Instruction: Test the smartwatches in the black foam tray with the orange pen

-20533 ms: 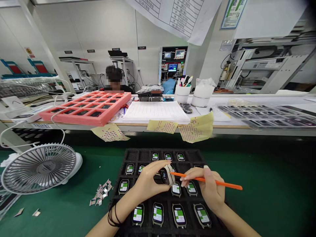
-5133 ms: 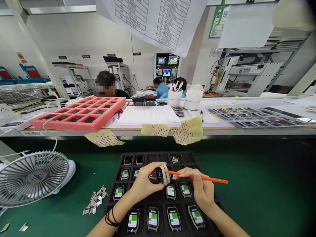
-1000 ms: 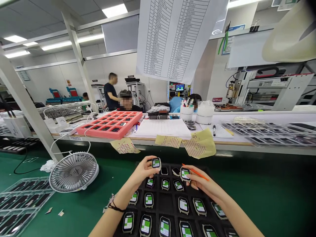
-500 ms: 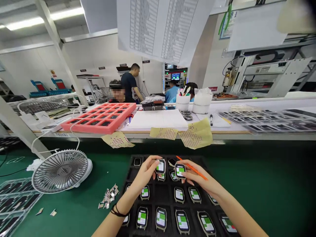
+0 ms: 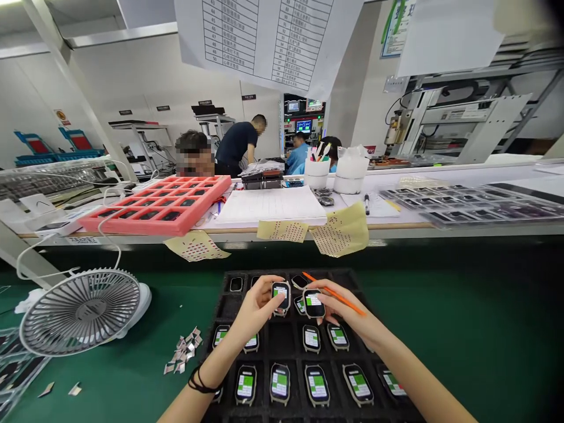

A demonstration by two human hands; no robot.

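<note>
Between its thumb and fingers, my left hand [image 5: 259, 302] grips a watch body [image 5: 281, 294] with a lit green and white screen. My right hand [image 5: 337, 302] pinches a second lit watch body [image 5: 314, 304], and an orange stick [image 5: 337, 294] lies across the same hand. Both hands are over the upper part of a black compartment tray [image 5: 283, 338]. Several more lit watches stand in its cells, among them one at the lower middle [image 5: 317, 385]. A dark-screened watch [image 5: 236, 284] sits in the tray's top left cell.
A grey fan [image 5: 90, 308] stands on the green mat at left, with small loose pieces [image 5: 183, 352] beside it. The shelf ahead holds a pink foam tray [image 5: 176, 226], white papers [image 5: 273, 205], a pen cup [image 5: 316, 173] and clear trays [image 5: 480, 205]. People are beyond the shelf.
The view has shifted, so most things appear further left. Both hands keep their watches. Across the room, the person in dark clothing has bent further forward.
</note>
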